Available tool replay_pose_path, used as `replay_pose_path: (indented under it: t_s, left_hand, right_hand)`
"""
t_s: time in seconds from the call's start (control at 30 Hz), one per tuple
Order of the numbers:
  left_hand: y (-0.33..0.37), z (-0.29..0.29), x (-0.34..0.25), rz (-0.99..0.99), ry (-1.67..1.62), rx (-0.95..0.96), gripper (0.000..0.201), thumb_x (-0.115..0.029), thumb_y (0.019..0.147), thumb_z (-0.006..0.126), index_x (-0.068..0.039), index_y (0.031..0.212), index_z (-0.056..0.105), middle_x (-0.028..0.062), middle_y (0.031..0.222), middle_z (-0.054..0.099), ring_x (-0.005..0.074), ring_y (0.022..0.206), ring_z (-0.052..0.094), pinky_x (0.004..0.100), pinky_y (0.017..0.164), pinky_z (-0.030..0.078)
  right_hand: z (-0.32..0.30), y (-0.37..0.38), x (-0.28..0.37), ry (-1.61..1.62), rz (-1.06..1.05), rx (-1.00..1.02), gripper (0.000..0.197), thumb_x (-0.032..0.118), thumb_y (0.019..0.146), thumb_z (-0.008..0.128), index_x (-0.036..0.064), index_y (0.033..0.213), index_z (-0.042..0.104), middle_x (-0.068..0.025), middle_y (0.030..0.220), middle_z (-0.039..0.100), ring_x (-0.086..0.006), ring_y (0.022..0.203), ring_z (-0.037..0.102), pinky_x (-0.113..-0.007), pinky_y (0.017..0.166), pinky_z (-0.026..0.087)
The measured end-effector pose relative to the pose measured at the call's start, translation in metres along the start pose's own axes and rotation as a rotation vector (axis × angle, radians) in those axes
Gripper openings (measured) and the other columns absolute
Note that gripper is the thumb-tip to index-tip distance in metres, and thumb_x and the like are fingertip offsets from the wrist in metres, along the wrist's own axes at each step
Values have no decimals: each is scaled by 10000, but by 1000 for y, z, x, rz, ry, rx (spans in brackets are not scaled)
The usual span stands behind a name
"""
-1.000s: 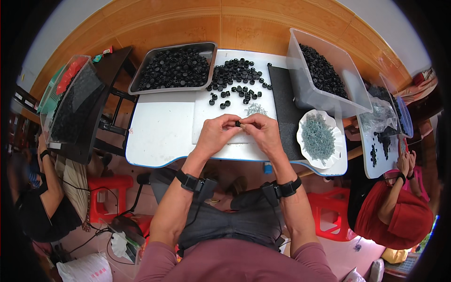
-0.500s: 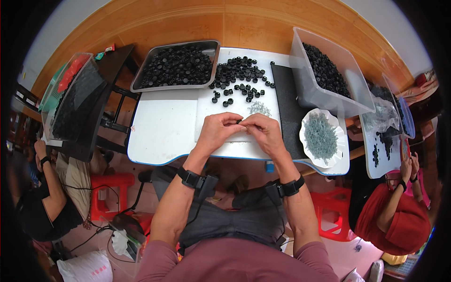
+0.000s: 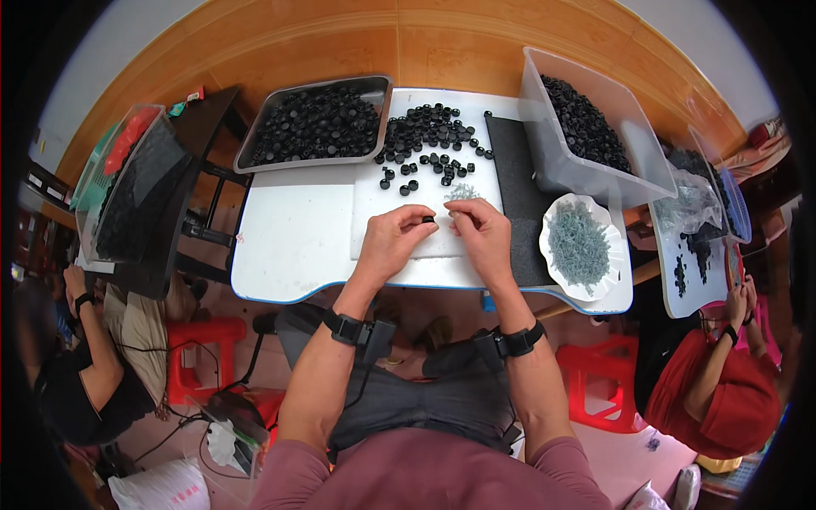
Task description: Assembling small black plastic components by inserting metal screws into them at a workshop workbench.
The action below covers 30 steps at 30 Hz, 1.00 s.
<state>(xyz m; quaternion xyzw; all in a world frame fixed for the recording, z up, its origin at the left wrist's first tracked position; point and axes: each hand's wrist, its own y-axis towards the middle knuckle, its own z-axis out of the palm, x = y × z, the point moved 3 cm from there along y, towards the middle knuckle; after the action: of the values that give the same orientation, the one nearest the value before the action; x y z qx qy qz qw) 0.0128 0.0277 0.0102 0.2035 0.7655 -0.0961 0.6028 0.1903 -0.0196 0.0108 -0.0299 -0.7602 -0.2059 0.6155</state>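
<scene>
Black cap (image 3: 427,220) pinched in the left hand (image 3: 391,242) over the white table (image 3: 289,229)

Beyond the white table's left side, a co-worker in a dark top (image 3: 93,365) sits by a dark table (image 3: 140,276). On that dark table stands a clear bin whose contents look dark, with something red at its upper end. A red stool (image 3: 204,357) stands below the white table's left end.

At the white table's far left corner rests a metal tray (image 3: 306,164) heaped with black caps. The person's left hand is above the white table's near middle, thumb and fingers closed narrowly around the one black cap, just short of the right hand. Farther back on the white table, loose black caps (image 3: 438,125) lie in a spread cluster, with a small pile of pale screw-like pieces (image 3: 462,192) nearer the hands.

The right hand (image 3: 484,242) is over the white table too, apart from the cap, its thumb and fingertips drawn close together; whether anything sits between them cannot be told.

A dark mat (image 3: 514,170) covers part of the white table's right side. At that end stand a translucent bin (image 3: 595,184) of black parts and, nearer, a white scalloped dish (image 3: 616,255) of grey-green screw-like pieces. Beyond the white table's right end sits a co-worker in red (image 3: 718,391).
</scene>
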Motion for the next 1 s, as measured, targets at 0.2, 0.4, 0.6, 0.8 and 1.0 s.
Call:
replay_pose_path:
  t_s: [0.2,0.4,0.6,0.8,1.0]
  left_hand:
    - [-1,1,-2,-11,26,-6,247,-93,928,767,18,1148,744,40,954,762,61,863,666,223,772,534]
    - [0,0,0,-15,55,-30,241,-99,920,780,14,1131,752,49,950,769,67,846,675,229,762,541]
    - [1,2,9,-6,-47,-49,277,-134,886,821,24,1105,763,103,961,792,107,871,722,250,788,569]
    - [0,1,0,-50,-62,-47,252,-108,915,791,31,1121,755,81,967,788,74,858,689,231,759,545]
    - [23,-40,-7,19,9,-202,235,-140,903,800,-6,1094,778,73,932,792,85,837,703,253,772,562]
  right_hand:
    - [1,-1,2,-83,-51,-18,193,-34,903,627,-20,1027,774,-108,887,724,-145,726,672,-275,669,524]
    - [1,-1,5,-78,-41,-23,191,-38,900,628,-17,1022,774,-109,879,723,-152,734,671,-276,678,522]
    - [1,-2,6,-105,-83,-53,188,-34,903,630,-13,1023,774,-120,881,725,-169,720,668,-287,674,521]
    - [-1,-3,8,-173,-126,-104,187,-29,906,637,-5,1034,770,-129,880,724,-187,721,678,-301,672,526]
    - [-4,-3,-3,-98,-88,-251,206,-25,917,623,-17,1096,724,-150,905,732,-206,741,703,-322,702,554]
